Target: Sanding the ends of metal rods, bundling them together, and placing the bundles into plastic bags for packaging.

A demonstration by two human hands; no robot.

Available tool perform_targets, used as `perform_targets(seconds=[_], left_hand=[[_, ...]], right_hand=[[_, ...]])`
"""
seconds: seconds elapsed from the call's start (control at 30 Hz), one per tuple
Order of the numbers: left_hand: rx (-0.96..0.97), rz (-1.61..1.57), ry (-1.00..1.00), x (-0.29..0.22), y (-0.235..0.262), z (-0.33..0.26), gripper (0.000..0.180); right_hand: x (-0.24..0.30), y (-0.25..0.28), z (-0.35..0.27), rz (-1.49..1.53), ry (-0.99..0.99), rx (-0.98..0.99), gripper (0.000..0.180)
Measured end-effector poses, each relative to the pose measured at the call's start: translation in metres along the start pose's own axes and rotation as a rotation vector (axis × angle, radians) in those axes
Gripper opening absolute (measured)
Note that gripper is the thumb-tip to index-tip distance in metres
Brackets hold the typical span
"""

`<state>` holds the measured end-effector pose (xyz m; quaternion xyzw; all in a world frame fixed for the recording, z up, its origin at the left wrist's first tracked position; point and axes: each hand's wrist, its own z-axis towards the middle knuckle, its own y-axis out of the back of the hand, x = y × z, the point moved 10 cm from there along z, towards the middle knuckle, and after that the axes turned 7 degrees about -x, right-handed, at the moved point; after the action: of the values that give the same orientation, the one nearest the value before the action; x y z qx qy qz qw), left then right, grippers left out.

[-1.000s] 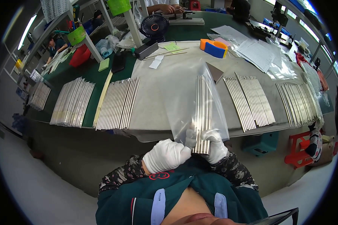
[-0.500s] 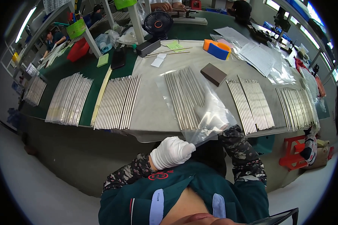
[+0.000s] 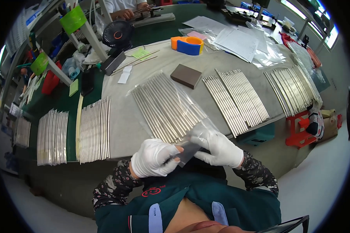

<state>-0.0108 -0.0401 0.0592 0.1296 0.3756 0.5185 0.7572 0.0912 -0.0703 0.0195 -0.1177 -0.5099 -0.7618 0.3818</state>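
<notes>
A clear plastic bag (image 3: 209,123) lies on the table before me, with a row of thin silvery metal rods (image 3: 165,106) side by side inside. Its near end hangs over the table edge. My left hand (image 3: 153,158), in a white glove with bare fingertips showing, pinches the left corner of that end. On the other side of the end is my right hand (image 3: 218,149), also white-gloved, its fingers closed on the film. A dark brown block (image 3: 186,76) sits just beyond the bag.
More rods lie in rows on the left (image 3: 95,130) and the right (image 3: 237,101). Bagged rods (image 3: 52,136) rest farther left. Behind are a blue and orange tape ring (image 3: 188,46), papers (image 3: 237,42), a small fan (image 3: 117,34) and a co-worker's hands (image 3: 126,14). A red stool (image 3: 299,134) stands at right.
My view has turned. My right hand, earlier behind the raised film, now grips the bag's near end. My left hand has come up to the bag, which lies flatter over the rods.
</notes>
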Motion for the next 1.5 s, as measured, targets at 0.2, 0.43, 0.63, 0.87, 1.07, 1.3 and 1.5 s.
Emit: perform_targets(seconds=[0.2,0.43,0.63,0.87,1.07,1.3,1.5], left_hand=[[0.162,0.234,-0.175,0.034,-0.053,0.1,0.037],[0.753,0.345,-0.331,0.086,-0.201,0.113,0.081],[0.763,0.261,-0.485,0.1,-0.218,0.107,0.105],[0.712,0.056,-0.704,0.064,-0.224,0.115,0.116],[0.834,0.014,-0.731,0.052,-0.217,0.098,0.075],[0.888,0.037,-0.796,0.039,-0.224,0.101,0.043],[0.67,-0.068,-0.732,0.005,-0.213,0.11,0.038]], right_hand=[[-0.089,0.137,-0.073,0.092,-0.679,-0.533,0.011],[-0.202,0.174,-0.101,-0.84,-0.958,-0.374,0.038],[-0.185,0.155,-0.086,-0.802,-0.931,-0.289,0.041],[-0.129,0.108,-0.079,-0.589,-0.794,-0.333,0.027],[-0.1,0.079,-0.118,-0.254,-0.943,-0.299,0.028],[-0.107,-0.007,-0.128,1.508,-1.089,-0.23,0.056],[-0.085,0.021,-0.129,1.416,-1.004,-0.187,0.055]])
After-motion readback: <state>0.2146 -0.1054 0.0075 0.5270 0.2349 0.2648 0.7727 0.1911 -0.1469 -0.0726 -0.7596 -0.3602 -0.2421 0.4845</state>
